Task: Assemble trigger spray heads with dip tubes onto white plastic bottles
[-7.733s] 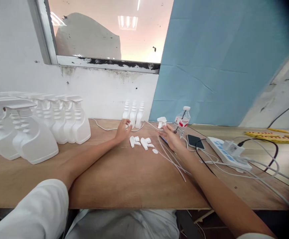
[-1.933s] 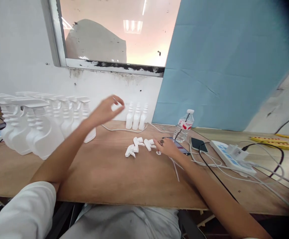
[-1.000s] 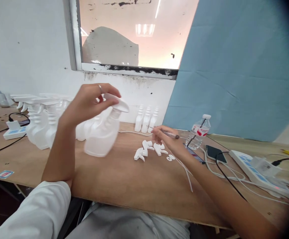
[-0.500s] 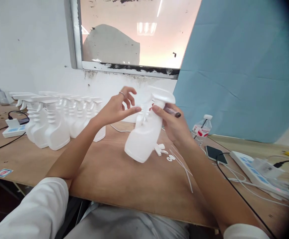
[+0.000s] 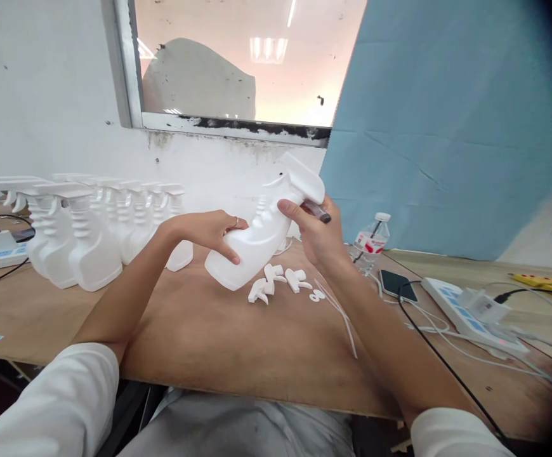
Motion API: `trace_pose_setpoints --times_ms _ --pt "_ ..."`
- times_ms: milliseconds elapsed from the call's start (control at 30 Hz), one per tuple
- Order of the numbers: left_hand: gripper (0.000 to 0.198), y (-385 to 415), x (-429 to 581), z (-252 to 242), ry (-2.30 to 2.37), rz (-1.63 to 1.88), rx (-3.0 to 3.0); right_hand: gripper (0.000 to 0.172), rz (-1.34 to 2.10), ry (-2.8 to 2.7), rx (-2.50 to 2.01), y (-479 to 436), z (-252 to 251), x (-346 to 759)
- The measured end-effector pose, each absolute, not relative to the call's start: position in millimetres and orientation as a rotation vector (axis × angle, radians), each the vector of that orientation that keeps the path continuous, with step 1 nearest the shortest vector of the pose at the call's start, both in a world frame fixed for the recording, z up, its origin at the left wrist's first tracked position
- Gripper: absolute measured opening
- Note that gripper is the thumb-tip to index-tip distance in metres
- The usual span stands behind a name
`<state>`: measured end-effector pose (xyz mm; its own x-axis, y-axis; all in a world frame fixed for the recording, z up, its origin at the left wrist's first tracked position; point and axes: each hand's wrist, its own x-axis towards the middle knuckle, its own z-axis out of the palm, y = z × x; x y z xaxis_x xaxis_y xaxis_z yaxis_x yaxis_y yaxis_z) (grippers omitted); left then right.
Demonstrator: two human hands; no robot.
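Note:
A white spray bottle (image 5: 252, 240) is held tilted above the wooden table (image 5: 200, 336), its trigger head up and to the right. My left hand (image 5: 207, 230) wraps round the bottle's lower body. My right hand (image 5: 316, 236) grips the neck just under the head and also holds a dark pen (image 5: 318, 212) between its fingers. Below the bottle, loose white trigger heads (image 5: 276, 282) lie on the table.
A row of several white spray bottles (image 5: 90, 231) stands at the left. A water bottle (image 5: 370, 242), a phone (image 5: 398, 285), a power strip (image 5: 466, 313) with cables and thin white tubes (image 5: 340, 311) lie to the right. Another power strip (image 5: 0, 251) sits at far left.
My left hand took a bottle from the row and brought it to the middle. My right hand picked up a pen and gripped the neck. The bottle now tilts further, base to the left.

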<state>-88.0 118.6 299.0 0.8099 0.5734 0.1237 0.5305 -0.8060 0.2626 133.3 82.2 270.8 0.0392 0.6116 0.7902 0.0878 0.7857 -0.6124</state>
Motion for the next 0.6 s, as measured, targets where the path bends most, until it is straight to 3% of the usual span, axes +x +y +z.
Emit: trace_pose_setpoints --times_ms 133,333,600 --pt "0.039 118.6 -91.0 301.0 0.804 0.306 2.75 0.062 0.467 -1.522 -0.555 85.2 270.4 132.9" --pt "0.039 128.0 -92.4 296.8 0.749 0.268 2.726 0.056 0.541 -1.674 -0.487 83.5 269.2 134.0" --pt "0.04 132.1 -89.8 293.8 0.767 0.228 2.75 0.059 0.518 -1.604 -0.516 82.5 273.4 133.5"
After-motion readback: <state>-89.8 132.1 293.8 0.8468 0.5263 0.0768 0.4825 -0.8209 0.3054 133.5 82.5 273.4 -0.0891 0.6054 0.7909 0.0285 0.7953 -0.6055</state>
